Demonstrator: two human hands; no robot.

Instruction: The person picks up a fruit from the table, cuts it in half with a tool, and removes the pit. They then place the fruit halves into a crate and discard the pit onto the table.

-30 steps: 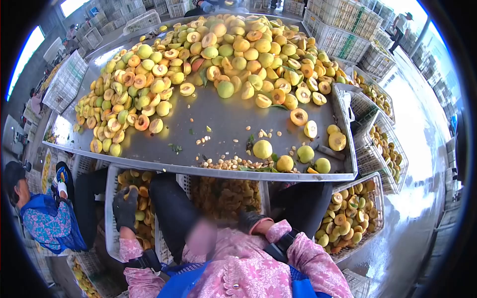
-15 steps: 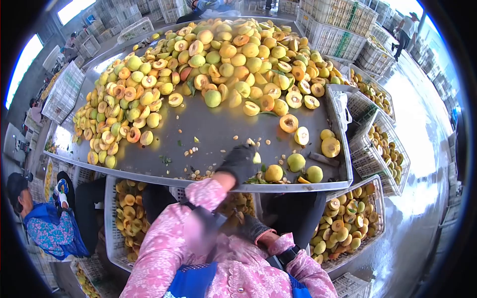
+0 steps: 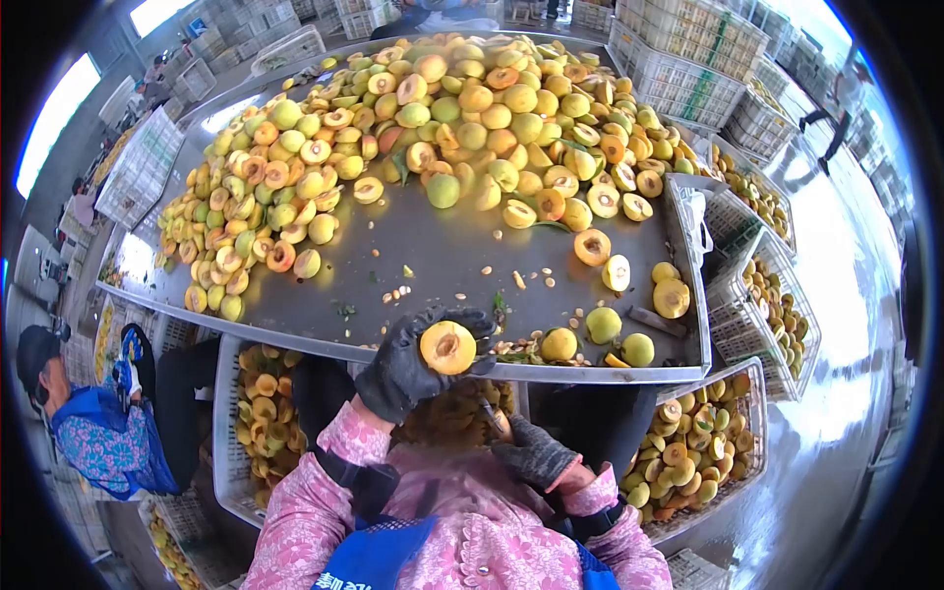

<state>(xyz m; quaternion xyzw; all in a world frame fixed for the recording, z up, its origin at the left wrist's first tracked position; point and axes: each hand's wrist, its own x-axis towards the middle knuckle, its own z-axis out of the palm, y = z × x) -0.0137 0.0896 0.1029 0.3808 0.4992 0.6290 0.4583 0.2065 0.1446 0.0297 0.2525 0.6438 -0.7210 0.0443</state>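
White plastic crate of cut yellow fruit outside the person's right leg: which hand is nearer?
Right. The grey-gloved right hand is just left of the crate; the left hand, holding a halved yellow fruit, is farther left, by the grey metal table's near edge.

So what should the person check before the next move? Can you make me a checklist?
1. Left hand gloved and holding the fruit half: ok.
2. Cut side showing: ok, it faces the camera.
3. Pit out of that half: cannot tell; its middle just looks brown.
4. Right hand gloved and gripping the tool: ok.
5. Tool tip sharp: cannot tell, too small to see.
6. Table free of scraps near the front edge: not ok, pale bits lie there.
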